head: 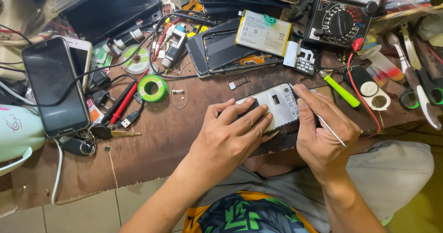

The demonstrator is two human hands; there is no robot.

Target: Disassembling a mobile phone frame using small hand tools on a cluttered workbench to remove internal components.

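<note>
Left hand [230, 129] is flat down, fingers spread and pressing on the near end of the opened phone frame [277, 104], pinning that pale grey shell to the wooden counter [152, 140] right at its front edge. Right hand [320, 136] is closed around a thin metal tool [330, 129], pen-style, index finger stretched out onto the frame's right edge; the tool's tip is hidden behind the fingers. It's crowded around here! Just beyond the frame lies a stripped dark phone body [226, 50] with a white-labelled battery [263, 32] resting on it. A green-handled screwdriver [340, 90] sits just beside the right hand, and past it a black analogue multimeter [339, 23] trails a red lead down the counter. Scissors [422, 87] lie far right. Over on the left, well apart: a green roll of solder wire [152, 88], red and black probes [121, 102], a key [115, 133], and a dark-screened phone [55, 92] with a cable across it.
</note>
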